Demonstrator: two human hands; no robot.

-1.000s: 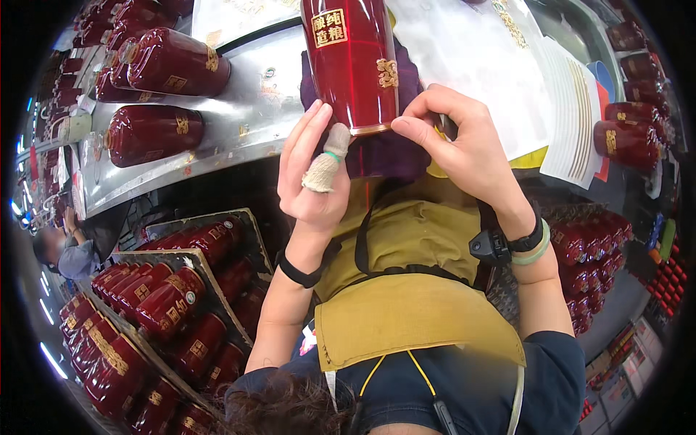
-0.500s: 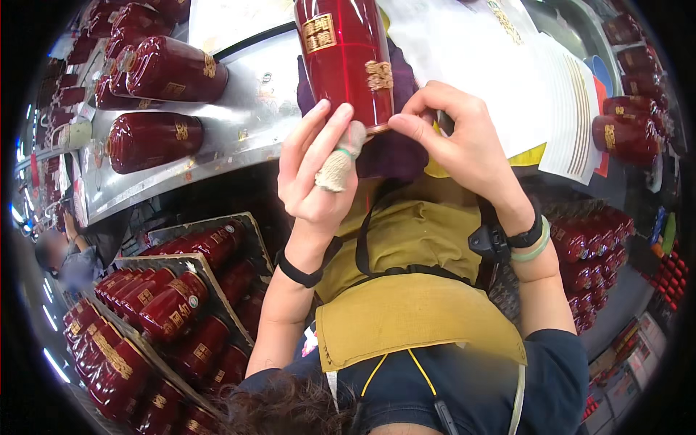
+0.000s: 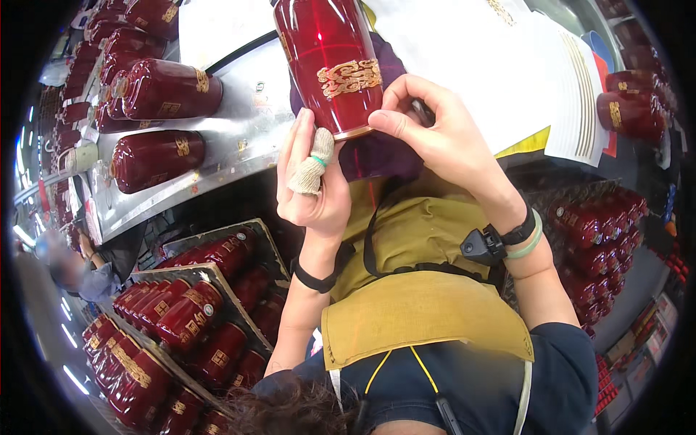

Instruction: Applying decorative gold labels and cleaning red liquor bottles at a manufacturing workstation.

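A glossy deep-red bottle [image 3: 330, 51] lies on a dark purple cloth [image 3: 384, 156] at the table's front edge, its base toward me. A raised gold ornament [image 3: 349, 78] faces up near the base, and a red light line runs along the glass. My left hand [image 3: 315, 181] holds the bottle's left side by the base; one finger wears a cloth cover [image 3: 312, 170] bound with a green band. My right hand [image 3: 435, 130] is closed, thumb and forefinger pinched at the right side of the base. Whether anything thin lies between those fingertips is hidden.
More red bottles [image 3: 174, 90] lie on the metal table [image 3: 235, 123] at left, others [image 3: 631, 116] at far right. White sheets [image 3: 464, 72] cover the table's right part. Crates of bottles [image 3: 206, 272] stand below left, stacked bottles [image 3: 587, 246] below right. Another person [image 3: 94, 275] is at far left.
The bottle has rolled leftward: its square gold label has turned to the left edge, and the gold ornament now faces up. Both hands stay at the base.
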